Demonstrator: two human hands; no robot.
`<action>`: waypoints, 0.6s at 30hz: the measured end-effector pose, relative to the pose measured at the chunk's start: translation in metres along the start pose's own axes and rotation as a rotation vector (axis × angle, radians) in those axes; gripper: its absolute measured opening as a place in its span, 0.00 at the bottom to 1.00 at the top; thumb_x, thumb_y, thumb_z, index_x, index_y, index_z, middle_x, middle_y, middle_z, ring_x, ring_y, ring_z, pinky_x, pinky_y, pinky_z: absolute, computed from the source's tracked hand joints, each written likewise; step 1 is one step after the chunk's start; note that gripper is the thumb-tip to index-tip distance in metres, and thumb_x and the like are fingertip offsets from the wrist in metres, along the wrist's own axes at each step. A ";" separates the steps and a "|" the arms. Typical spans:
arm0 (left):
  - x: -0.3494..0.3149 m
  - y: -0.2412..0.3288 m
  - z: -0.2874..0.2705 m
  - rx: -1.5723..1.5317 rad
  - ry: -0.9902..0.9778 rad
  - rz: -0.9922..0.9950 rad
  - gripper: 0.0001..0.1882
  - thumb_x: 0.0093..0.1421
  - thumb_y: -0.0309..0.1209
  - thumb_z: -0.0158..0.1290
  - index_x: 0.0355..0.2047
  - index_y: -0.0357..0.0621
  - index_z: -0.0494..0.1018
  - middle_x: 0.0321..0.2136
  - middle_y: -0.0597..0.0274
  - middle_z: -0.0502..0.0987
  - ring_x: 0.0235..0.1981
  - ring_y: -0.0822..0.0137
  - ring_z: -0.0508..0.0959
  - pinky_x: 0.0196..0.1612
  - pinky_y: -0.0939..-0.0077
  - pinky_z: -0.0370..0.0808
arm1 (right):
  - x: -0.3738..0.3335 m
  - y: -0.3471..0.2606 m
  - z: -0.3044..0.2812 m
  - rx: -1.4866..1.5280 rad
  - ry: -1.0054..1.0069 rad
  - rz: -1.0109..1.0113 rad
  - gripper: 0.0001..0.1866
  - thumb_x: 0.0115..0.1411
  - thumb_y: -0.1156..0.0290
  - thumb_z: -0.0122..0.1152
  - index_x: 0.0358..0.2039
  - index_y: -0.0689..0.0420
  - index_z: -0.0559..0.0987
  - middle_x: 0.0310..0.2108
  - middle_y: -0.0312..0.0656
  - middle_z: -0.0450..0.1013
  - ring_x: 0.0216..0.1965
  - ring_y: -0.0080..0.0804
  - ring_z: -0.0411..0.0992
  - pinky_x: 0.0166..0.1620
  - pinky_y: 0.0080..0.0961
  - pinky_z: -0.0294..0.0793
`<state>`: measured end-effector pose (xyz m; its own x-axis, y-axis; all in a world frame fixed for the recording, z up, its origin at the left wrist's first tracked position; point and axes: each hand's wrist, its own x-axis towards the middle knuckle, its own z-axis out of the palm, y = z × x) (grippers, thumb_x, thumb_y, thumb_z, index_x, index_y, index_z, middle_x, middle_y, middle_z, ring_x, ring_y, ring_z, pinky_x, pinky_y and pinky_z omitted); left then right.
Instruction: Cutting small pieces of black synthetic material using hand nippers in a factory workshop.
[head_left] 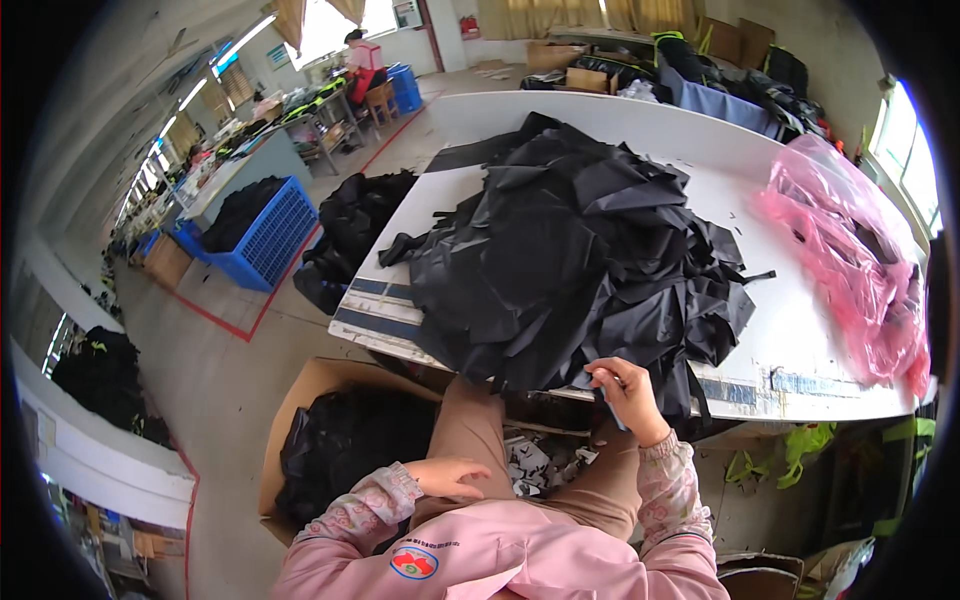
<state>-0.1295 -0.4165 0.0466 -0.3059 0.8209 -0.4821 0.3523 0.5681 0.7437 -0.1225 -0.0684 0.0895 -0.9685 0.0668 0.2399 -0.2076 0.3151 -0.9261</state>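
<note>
A large heap of black fabric pieces [540,240] is spread over the white table in front of me. At the heap's near edge, my right hand [630,398] is closed, its thumb and fingertips pinched next to the fabric. A slim blue-grey item [614,414] shows under its palm; its kind is unclear, and the fingers hide most of it. My left hand [450,477] lies over my lap with its fingers stretched out, holding nothing. Beside my left leg stands a cardboard box [285,425] with black fabric inside.
A pink plastic bag [850,250] lies on the right of the white table [790,340]. Left of the table are black bundles [355,225] and a blue crate [265,245]. White scraps [545,462] show between my legs. A person [365,70] sits far off at other tables.
</note>
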 end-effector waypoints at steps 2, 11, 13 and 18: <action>0.002 -0.009 -0.002 -0.044 0.079 0.030 0.24 0.61 0.41 0.55 0.53 0.42 0.68 0.45 0.52 0.75 0.43 0.61 0.78 0.48 0.69 0.73 | 0.014 -0.003 0.021 0.061 -0.079 -0.004 0.07 0.62 0.76 0.55 0.37 0.63 0.79 0.25 0.40 0.75 0.26 0.23 0.71 0.31 0.20 0.71; 0.038 -0.059 -0.119 -0.570 0.791 0.193 0.09 0.63 0.29 0.54 0.41 0.39 0.74 0.32 0.66 0.77 0.32 0.77 0.76 0.39 0.82 0.74 | 0.043 0.018 0.022 0.175 0.005 0.178 0.09 0.66 0.72 0.51 0.39 0.60 0.80 0.23 0.31 0.73 0.20 0.12 0.66 0.24 0.12 0.66; 0.050 -0.082 -0.155 -0.545 0.929 0.186 0.07 0.62 0.29 0.54 0.40 0.40 0.74 0.31 0.66 0.77 0.32 0.77 0.77 0.37 0.81 0.75 | 0.045 0.028 0.018 0.119 0.120 0.161 0.10 0.67 0.70 0.50 0.39 0.60 0.79 0.26 0.34 0.74 0.22 0.14 0.69 0.27 0.13 0.70; 0.080 -0.112 -0.238 -0.317 1.159 0.228 0.07 0.60 0.30 0.56 0.37 0.41 0.75 0.29 0.67 0.77 0.30 0.75 0.75 0.36 0.80 0.75 | 0.079 0.043 0.002 -0.003 0.340 0.057 0.10 0.67 0.70 0.50 0.42 0.60 0.77 0.31 0.34 0.75 0.27 0.17 0.70 0.32 0.15 0.70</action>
<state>-0.4043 -0.4280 0.0354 -0.9293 0.2705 0.2513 0.3190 0.2457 0.9153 -0.2081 -0.0515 0.0678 -0.8772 0.3958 0.2718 -0.1540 0.3042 -0.9401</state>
